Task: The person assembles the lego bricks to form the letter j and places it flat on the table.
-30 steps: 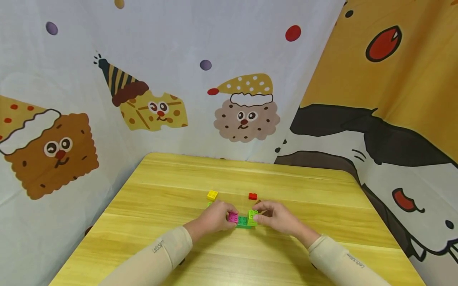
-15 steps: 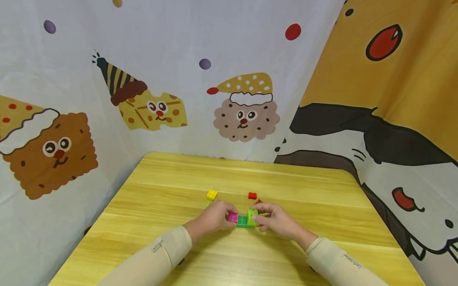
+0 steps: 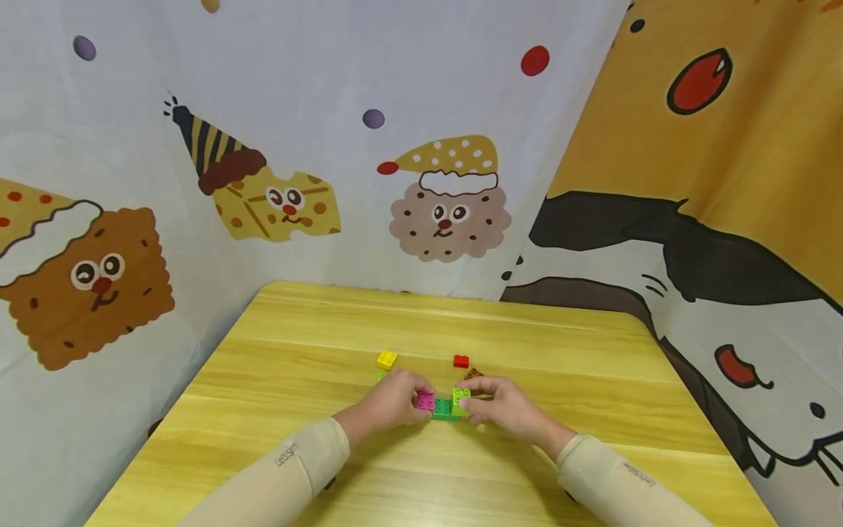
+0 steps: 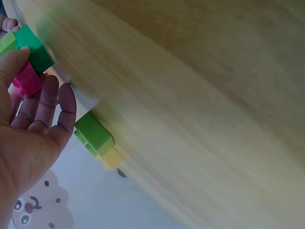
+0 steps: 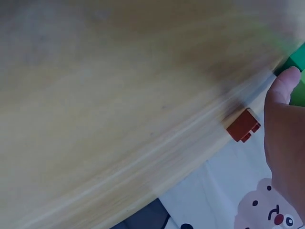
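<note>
My left hand [image 3: 395, 399] pinches a pink toy building brick [image 3: 425, 400] between thumb and fingers. The pink brick sits at the left end of a dark green brick [image 3: 443, 408]. At its right end stands a lime green brick [image 3: 460, 395], which my right hand [image 3: 503, 407] pinches. In the left wrist view the thumb reaches over the pink brick [image 4: 29, 80] and touches the green brick [image 4: 34, 50]. In the right wrist view the thumb lies against the green bricks [image 5: 298, 90], partly cut off by the frame edge.
Behind my left hand lie a yellow brick [image 3: 386, 359] and a green brick [image 4: 94, 132], mostly hidden in the head view. Past my right hand are a red brick [image 3: 461, 361] and a brown brick [image 3: 473, 374]. A printed curtain [image 3: 296, 58] borders the wooden table [image 3: 316, 315].
Both hands keep their hold on the bricks, with hardly any movement. The head view has shifted slightly, and more of the brown brick shows behind my right hand.
</note>
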Demonstrator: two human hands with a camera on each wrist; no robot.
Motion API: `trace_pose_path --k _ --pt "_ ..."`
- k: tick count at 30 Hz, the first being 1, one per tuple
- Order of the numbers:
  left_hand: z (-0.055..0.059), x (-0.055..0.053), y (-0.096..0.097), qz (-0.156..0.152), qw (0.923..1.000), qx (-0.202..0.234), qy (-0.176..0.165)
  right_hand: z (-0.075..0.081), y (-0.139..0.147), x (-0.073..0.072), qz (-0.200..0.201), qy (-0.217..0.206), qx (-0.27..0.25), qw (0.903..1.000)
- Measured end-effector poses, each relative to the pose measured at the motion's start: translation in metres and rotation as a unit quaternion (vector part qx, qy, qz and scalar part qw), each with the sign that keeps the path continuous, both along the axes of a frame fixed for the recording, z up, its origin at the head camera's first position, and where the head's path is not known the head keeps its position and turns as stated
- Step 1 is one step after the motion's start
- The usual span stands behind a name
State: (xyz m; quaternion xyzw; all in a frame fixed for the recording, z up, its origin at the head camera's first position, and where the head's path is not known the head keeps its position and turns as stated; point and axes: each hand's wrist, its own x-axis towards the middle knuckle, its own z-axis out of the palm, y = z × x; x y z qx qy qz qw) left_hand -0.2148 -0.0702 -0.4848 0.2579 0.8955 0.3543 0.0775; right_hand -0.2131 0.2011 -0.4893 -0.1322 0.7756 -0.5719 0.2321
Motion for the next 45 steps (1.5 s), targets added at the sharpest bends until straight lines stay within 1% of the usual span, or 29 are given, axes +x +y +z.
trace_pose_path --k 8,14,19,24,31,38,45 --pt "0.0 0.0004 -0.0016 -0.002 1.0 0.002 -0.009 0.0004 -0.0019 -0.0005 0.001 -0.012 -0.007 0.9999" --pt "-0.002 0.0023 -0.0024 0.002 0.9998 0.004 -0.019 -0.0015 -0.0019 -0.0002 0.004 -0.01 -0.008 0.9999" --pt "-0.0015 0.0039 -0.0021 0.001 0.9997 0.01 -0.021 -0.0011 -0.0012 -0.0001 0.011 -0.01 -0.01 0.9998" --pt "-0.0008 0.0022 -0.0022 0.003 0.9997 0.014 -0.018 -0.001 -0.0008 -0.0027 0.013 -0.011 -0.012 0.9998" --pt "-0.0032 -0.001 -0.0011 0.002 0.9999 0.008 -0.012 -0.0023 0.0002 -0.0057 0.014 -0.014 -0.013 0.9997" --pt "0.0003 -0.0038 -0.001 0.004 1.0 0.006 -0.002 0.0005 -0.0006 -0.0078 0.009 -0.024 -0.023 0.9994" --pt "-0.0012 -0.0039 -0.0013 0.002 1.0 0.007 -0.006 -0.0026 -0.0003 -0.0071 0.012 -0.022 -0.024 0.9994"
